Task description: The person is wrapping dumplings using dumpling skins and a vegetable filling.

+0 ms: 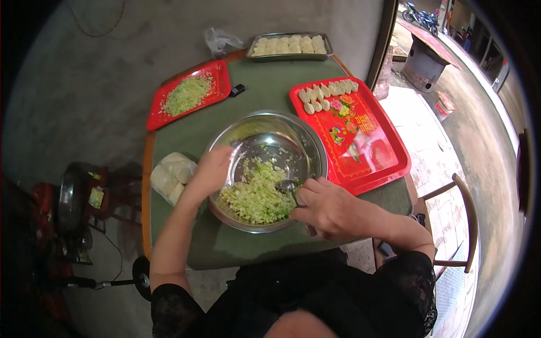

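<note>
A large stainless steel bowl (270,116) stands before me on the green-topped table, with chopped pale green vegetable (260,196) heaped in its near part. At the bowl's left side is my left hand (214,167), slightly blurred; its fingers are bent at the rim, and whether they grip it I cannot tell. My right hand (327,207), over the bowl's right rim, is closed on a metal spoon (287,185), whose head rests at the edge of the vegetable. Just left of the bowl lies a clear plastic bag (173,177) of pale dough pieces.
A red patterned tray (363,143) with shaped dumplings (329,91) sits right of the bowl. Behind are a metal tray (290,57) of pale dumplings, a plastic bag (222,41), a small black object (238,90) and a red tray (222,76) of chopped vegetable. A wooden chair (469,224) stands right.
</note>
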The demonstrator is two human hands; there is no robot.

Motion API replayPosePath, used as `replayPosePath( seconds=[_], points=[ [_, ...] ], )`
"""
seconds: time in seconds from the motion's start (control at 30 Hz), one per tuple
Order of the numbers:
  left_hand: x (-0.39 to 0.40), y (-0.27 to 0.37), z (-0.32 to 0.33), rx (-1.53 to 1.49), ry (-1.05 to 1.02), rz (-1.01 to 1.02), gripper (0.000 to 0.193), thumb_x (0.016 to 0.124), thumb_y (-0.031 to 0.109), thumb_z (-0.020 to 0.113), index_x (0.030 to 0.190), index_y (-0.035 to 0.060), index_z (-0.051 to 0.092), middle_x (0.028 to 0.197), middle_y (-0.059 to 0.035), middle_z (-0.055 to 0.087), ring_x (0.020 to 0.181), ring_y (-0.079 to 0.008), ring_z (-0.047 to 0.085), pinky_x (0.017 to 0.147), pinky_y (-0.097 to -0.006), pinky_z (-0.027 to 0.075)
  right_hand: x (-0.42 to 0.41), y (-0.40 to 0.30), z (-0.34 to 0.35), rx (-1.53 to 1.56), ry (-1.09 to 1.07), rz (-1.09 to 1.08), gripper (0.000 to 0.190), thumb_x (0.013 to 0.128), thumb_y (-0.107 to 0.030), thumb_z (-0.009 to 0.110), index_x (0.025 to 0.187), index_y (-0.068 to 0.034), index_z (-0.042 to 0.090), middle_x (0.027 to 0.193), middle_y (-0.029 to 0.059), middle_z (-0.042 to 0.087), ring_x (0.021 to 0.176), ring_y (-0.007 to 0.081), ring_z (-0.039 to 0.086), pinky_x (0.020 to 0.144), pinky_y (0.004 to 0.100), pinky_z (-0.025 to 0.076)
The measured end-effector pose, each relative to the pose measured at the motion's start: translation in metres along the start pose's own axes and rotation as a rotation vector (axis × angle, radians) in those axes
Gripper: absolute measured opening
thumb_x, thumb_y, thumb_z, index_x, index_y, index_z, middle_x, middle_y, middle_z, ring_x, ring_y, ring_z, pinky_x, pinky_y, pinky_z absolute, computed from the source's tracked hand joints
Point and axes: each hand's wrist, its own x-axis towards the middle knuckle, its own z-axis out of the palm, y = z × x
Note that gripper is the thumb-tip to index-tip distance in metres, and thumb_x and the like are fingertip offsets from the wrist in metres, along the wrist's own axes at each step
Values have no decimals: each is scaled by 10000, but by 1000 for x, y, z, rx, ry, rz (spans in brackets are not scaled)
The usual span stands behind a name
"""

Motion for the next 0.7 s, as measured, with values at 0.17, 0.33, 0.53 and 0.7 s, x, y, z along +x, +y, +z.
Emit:
replayPosePath(
  seconds=[0.17, 0.33, 0.53, 0.7],
  points=[
    [34, -9, 42, 365, -124, -88, 331, 833, -65, 448, 1123, -51, 606, 1128, -277, 594, 1072, -424, 576, 936, -438, 455, 2, 4, 8, -149, 157, -18, 141, 757, -137, 626, 848, -30, 618, 797, 80, 537, 819, 248, 545, 714, 355, 453],
    [33, 5, 58, 277, -223, 49, 375, 817, -81, 431, 1139, -34, 618, 1181, -279, 581, 1141, -405, 554, 987, -414, 433, 2, 20, -3, -77, 245, 98, 107, 781, -111, 630, 825, -15, 614, 754, 98, 556, 783, 267, 557, 712, 379, 473],
    [3, 35, 30, -299, -304, 108, 342, 863, -37, 442, 1138, -25, 645, 1036, -181, 695, 1010, -255, 659, 895, -345, 499, 16, 45, 0, -74, 323, 165, 106, 827, -88, 628, 884, 2, 627, 744, 109, 562, 776, 278, 560, 721, 385, 476],
    [-21, 31, 4, -380, -93, 74, 281, 920, 27, 473, 1134, -22, 647, 948, -113, 693, 882, -158, 647, 779, -286, 503, 27, 72, 22, -88, 320, 133, 98, 824, -111, 623, 859, -20, 621, 757, 105, 571, 801, 279, 569, 746, 378, 478]
  ],
)
